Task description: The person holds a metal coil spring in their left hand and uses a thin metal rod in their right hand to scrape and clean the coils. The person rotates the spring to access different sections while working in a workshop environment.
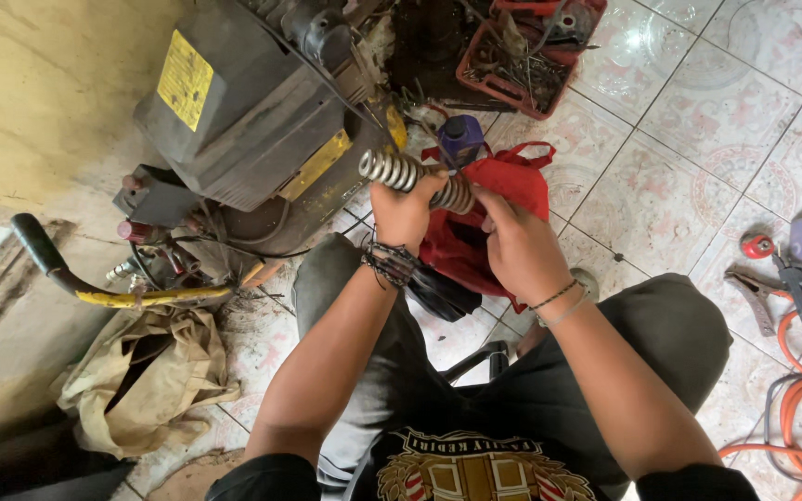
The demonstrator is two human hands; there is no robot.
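Left hand [404, 211] and right hand [520, 249] both clenched on shiny coiled metal spring [412, 176]. Red cloth bag [485, 218] just beneath. Yellow rectangular label [185, 80] on dark grey compressor housing [252, 121], upper left.

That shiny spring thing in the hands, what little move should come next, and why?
Probably a small twist or slide with the right hand. Both hands already grip the coil spring: the left hand wraps its middle, while the right hand's fingers pinch the end nearest the red bag. The spring is held up in the air, not resting on anything, so steadying it with the left hand seems wise.
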